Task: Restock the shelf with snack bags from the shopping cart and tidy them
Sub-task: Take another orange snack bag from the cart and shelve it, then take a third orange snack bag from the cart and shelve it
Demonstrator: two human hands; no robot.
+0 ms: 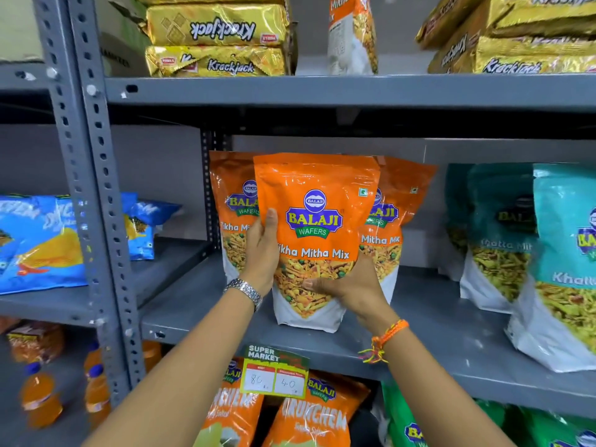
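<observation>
While both hands, left [263,250] and right [350,283], are pinching the Tikha Mitha Mix bag [314,240] in a closed grip, it's being stood upright on the shelf [419,337]; next: release, square with row.

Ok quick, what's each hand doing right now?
Left hand: closed on the left edge of the orange Tikha Mitha Mix bag.
Right hand: closed on the same bag's lower right side.

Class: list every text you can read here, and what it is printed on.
"BALAJI WAFERS", "Tikha Mitha Mix": held orange bag.
"Krackjack": gold packs, top shelf.
"SUPER MARKET", "80", "40": price tag; small headings blurred.
"Khatta Mi...": teal bags, cut off.
"CRUNCHEM": lower orange bags.
</observation>
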